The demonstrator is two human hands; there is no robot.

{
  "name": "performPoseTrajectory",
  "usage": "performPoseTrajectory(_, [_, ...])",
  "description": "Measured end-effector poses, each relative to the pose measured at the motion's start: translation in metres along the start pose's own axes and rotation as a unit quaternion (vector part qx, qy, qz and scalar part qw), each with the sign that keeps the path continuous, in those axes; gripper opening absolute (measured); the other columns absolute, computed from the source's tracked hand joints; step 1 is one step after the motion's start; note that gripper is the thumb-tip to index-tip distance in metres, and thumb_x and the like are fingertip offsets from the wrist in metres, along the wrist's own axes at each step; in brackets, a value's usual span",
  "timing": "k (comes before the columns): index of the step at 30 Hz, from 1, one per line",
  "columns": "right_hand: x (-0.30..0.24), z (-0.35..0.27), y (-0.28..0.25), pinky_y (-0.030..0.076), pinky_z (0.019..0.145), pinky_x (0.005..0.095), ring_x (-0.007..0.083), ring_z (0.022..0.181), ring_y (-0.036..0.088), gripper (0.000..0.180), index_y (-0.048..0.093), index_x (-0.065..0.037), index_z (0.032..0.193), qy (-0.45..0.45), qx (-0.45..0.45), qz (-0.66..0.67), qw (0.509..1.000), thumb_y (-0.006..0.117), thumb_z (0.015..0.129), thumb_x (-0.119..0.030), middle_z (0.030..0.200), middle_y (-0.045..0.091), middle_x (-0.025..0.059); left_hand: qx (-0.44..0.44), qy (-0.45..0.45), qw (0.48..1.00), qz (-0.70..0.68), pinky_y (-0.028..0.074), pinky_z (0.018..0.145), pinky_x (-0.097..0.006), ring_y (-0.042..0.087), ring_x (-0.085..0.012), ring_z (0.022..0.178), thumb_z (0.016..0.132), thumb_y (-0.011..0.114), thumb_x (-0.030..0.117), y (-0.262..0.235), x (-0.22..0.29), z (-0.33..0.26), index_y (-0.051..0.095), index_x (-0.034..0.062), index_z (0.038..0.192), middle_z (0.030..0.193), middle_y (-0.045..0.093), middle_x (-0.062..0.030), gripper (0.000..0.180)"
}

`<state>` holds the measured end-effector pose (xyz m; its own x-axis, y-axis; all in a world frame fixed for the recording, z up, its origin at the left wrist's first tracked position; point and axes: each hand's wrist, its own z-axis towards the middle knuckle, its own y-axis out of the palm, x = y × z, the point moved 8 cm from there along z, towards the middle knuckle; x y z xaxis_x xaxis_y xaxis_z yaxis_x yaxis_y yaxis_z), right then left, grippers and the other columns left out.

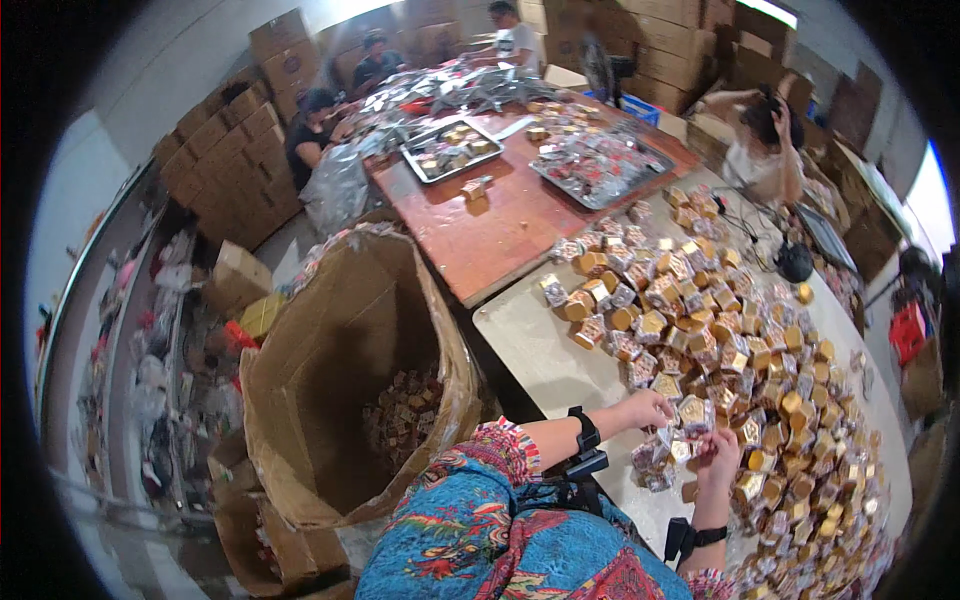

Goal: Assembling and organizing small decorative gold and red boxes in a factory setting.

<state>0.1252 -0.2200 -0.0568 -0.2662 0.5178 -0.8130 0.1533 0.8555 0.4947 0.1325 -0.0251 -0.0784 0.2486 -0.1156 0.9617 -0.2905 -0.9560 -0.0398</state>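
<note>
- The right hand [718,455], right of bottom centre, has its fingers bent in nearly closed, gripping a small box [695,413] in clear wrap by its lower edge.
- The left hand [648,409], just left of that box, has its fingers drawn together near the box's left edge; I cannot tell whether they grip it.
- Each wrist wears a black strap: the left strap [585,430] and the right strap [683,540].
- Wrapped packs [653,465] lie below the left hand.
- A wide pile of gold and patterned boxes [720,310] spreads from the centre to the lower right, on a pale table [530,345].
- Left of the pale table, a big open carton [335,280] has more small boxes [405,410] at its bottom.
- At the upper centre, a reddish table [450,235] carries a tray of gold boxes [465,168], a tray of clear packets [640,182] and a heap of silvery bags [470,88].
- Three people are around the far end of the reddish table; another person [765,150] is at the upper right, arms raised near the head.
- Stacked cartons [235,150] line the upper left, with cluttered shelves [120,350] along the left edge.
</note>
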Motion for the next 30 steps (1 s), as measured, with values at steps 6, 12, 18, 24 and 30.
performPoseTrajectory(6, [0.027,0.016,-0.030,0.041,0.038,0.0230,0.0113,0.047,0.050,0.010,0.048,-0.010,0.089,0.064,0.032,-0.082,0.994,0.046,0.083,-0.002,0.065,0.056,0.0043,0.022,0.050,0.998,-0.015,0.047,0.051,-0.024,0.058,-0.0100,0.055,0.067,0.068,0.008,0.001,0.029,-0.010,0.068,0.0005,0.073,0.066,0.064,-0.0060,0.009])
performPoseTrajectory(12, [0.040,0.018,-0.046,0.039,0.037,0.0227,0.0106,0.044,0.048,0.011,0.050,-0.009,0.091,0.108,0.079,-0.115,0.984,0.047,0.083,-0.003,0.069,0.059,0.0053,-0.003,0.100,0.988,-0.119,0.044,0.047,-0.022,0.055,-0.0079,0.053,0.069,0.065,0.007,0.013,0.051,-0.017,0.068,-0.0016,0.077,0.063,0.063,-0.0051,0.012])
performPoseTrajectory(18, [0.015,0.008,-0.045,0.044,0.045,0.0231,0.0127,0.057,0.056,0.032,0.048,0.001,0.111,0.035,0.029,-0.238,0.970,0.050,0.079,0.002,0.088,0.056,0.0072,-0.028,0.085,0.986,-0.140,0.047,0.049,-0.023,0.057,-0.0098,0.055,0.074,0.053,0.002,0.030,0.077,-0.023,0.066,-0.0029,0.090,0.073,0.063,-0.0072,0.021])
performPoseTrajectory(24, [-0.032,-0.019,-0.108,0.046,0.069,0.0300,0.0167,0.078,0.054,0.024,0.057,0.002,0.097,-0.191,0.051,-0.522,0.829,0.054,0.074,0.000,0.091,0.057,0.0076,-0.024,0.105,0.985,-0.132,0.047,0.051,-0.025,0.057,-0.0121,0.064,0.073,0.041,-0.006,0.030,0.084,-0.028,0.063,-0.0042,0.097,0.079,0.058,-0.0075,0.032])
performPoseTrajectory(30, [-0.034,-0.038,-0.230,0.045,0.067,0.0377,0.0288,0.068,0.057,0.017,0.058,0.003,0.088,-0.057,0.172,-0.777,0.603,0.054,0.073,-0.004,0.078,0.060,0.0164,-0.049,0.210,0.972,-0.094,0.048,0.057,-0.027,0.058,-0.0169,0.065,0.070,0.042,-0.010,0.045,0.105,-0.036,0.062,-0.0058,0.095,0.077,0.057,-0.0110,0.032])
